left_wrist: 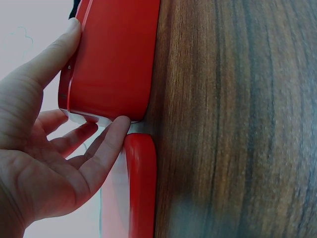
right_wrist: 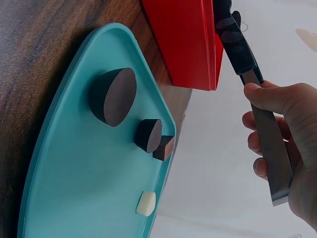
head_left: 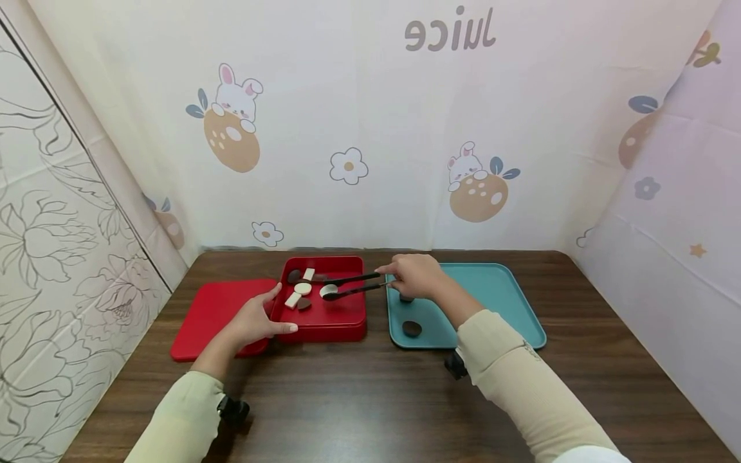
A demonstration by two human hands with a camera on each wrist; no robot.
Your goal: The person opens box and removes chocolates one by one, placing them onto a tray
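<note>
My left hand [head_left: 255,319] holds the near left corner of a red box [head_left: 330,334], thumb at the front rim and fingers along the left side. Inside lie several chocolate-like pieces, white and dark brown, such as a white disc [head_left: 303,289] and a dark piece [head_left: 303,303]. My right hand [head_left: 418,275] grips tongs [right_wrist: 270,148] with metal arms and black ends. In the head view the tongs reach left over the box wall. Their black tips lie at a round white piece [head_left: 328,290] in the box; whether they squeeze it I cannot tell.
A teal tray [head_left: 486,302] sits right of the box, bearing a large dark piece [right_wrist: 120,96], smaller dark pieces [right_wrist: 149,136] and a white piece [right_wrist: 146,203]. A flat red lid [head_left: 217,315] lies left of the box. A patterned curtain [head_left: 359,212] hangs behind the wooden table [head_left: 347,399].
</note>
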